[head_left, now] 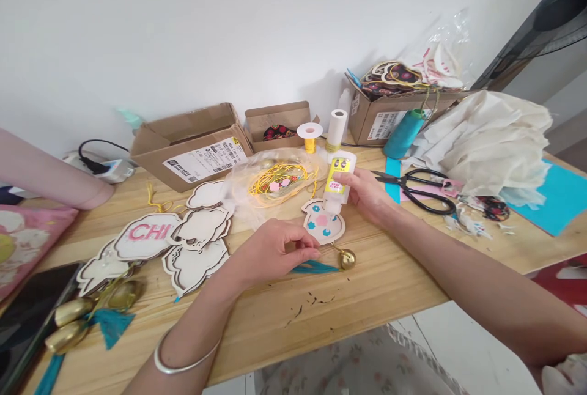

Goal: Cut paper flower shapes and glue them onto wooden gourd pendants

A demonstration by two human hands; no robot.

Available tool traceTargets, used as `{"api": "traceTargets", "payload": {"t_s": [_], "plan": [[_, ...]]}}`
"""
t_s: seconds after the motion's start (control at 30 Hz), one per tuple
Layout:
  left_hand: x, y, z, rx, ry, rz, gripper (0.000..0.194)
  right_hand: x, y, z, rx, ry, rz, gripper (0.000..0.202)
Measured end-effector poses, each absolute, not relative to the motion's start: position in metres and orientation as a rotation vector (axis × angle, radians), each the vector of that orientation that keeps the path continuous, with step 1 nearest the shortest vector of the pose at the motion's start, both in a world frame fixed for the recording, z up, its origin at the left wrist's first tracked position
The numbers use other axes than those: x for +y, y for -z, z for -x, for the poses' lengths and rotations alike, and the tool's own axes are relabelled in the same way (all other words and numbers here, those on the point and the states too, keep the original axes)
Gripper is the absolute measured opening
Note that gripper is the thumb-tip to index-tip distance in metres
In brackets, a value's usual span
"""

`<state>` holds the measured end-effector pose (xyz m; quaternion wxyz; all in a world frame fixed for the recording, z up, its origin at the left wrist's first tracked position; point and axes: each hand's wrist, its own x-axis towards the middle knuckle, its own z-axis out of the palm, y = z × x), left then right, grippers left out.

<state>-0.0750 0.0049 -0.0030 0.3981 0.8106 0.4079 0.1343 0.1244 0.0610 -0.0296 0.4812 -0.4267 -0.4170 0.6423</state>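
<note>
My right hand (367, 194) grips a glue bottle (338, 178) with a yellow label, tilted nozzle-down over a wooden pendant (324, 230). That pendant lies flat, its pale face carrying blue and pink flower shapes. Beside its left edge is my left hand (282, 248), thumb and fingertips brought close together at the rim; whatever may be between them is hidden. A gold bell (347, 258) hangs off the pendant's lower end by a cord, and a blue tassel (314, 267) lies partly under my left fingers.
Pale wooden cutouts (197, 260) are piled left, near bells (68, 321) and a phone (36, 315). Behind stand an open carton (192, 150), a yellow thread spool (310, 138) and a bag of yellow cords (279, 181). Black scissors (413, 188), teal thread (404, 133) and crumpled cloth (490, 132) lie right.
</note>
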Motion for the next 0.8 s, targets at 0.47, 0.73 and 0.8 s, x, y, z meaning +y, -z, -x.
{"api": "traceTargets", "payload": {"t_s": [0.47, 0.73, 0.8], "plan": [[0.005, 0.005, 0.075, 1.028, -0.337, -2.069, 0.018, 0.059, 0.025, -0.123, -1.151, -1.406, 1.098, 0.025], [0.004, 0.006, 0.076, 1.015, -0.353, -2.077, 0.017, 0.060, 0.021, -0.125, -1.166, -1.354, 1.108, 0.022], [0.004, 0.006, 0.076, 1.011, -0.356, -2.082, 0.017, 0.059, 0.020, -0.124, -1.159, -1.346, 1.103, 0.021]]}}
